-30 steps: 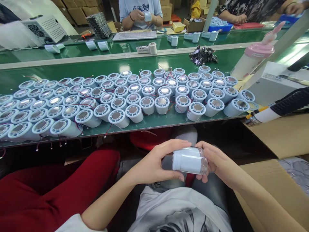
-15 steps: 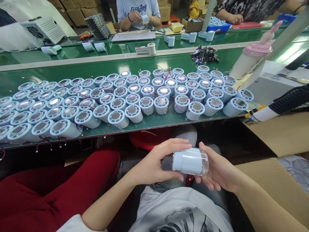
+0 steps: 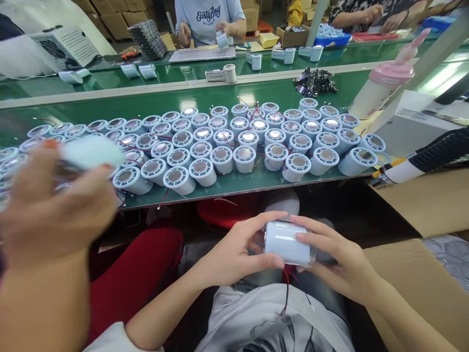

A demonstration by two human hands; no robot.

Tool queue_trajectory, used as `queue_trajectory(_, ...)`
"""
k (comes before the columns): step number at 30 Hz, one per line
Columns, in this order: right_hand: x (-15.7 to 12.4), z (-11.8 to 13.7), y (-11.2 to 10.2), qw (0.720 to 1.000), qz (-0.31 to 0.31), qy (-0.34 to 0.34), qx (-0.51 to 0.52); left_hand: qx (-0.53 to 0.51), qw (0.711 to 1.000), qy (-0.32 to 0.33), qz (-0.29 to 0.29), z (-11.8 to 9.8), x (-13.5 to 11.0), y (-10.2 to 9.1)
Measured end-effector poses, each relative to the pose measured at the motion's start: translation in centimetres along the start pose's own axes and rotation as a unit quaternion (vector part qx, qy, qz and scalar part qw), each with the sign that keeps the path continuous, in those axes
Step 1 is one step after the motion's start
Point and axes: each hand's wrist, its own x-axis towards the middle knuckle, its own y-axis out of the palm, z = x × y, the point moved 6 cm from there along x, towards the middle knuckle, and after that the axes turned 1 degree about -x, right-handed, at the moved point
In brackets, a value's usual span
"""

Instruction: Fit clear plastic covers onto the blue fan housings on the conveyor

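Note:
Above my lap lies a light blue cylindrical housing (image 3: pixel 287 243) on its side, a clear plastic cover around it at the right end. My left hand (image 3: pixel 244 249) grips its left end, thumb below and fingers above. On the right end, my right hand (image 3: pixel 335 252) has its fingers over the top and thumb side underneath. Thin red and dark wires (image 3: pixel 287 291) hang below it. Several similar blue housings (image 3: pixel 201 171) stand in rows on the green bench (image 3: pixel 168 195), round metal faces up, some with red wires.
At the left, a co-worker's blurred hand (image 3: pixel 54 205) holds a light blue part over the rows. A pink-lidded bottle (image 3: pixel 381 88) and a black-sleeved tool (image 3: pixel 421 159) are at the right, above a cardboard box (image 3: pixel 414 288). Black crumpled film (image 3: pixel 314 82) lies behind the housings.
My right hand has closed over the housing's right end, and the clear cover now sits further over it. Wires now show below. A co-worker's hand with a blue part has entered at the left.

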Motion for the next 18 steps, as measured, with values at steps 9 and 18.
queue_trajectory(9,-0.3,-1.8,0.7,0.905,0.001,0.258,0.339,-0.052,0.997,-0.055,0.032,0.4,-0.1,0.4)
queue_trajectory(18,-0.7,-4.3,2.6,0.903,-0.006,0.288,0.318,-0.119,0.986,-0.114,0.002,3.0,3.0,-0.1)
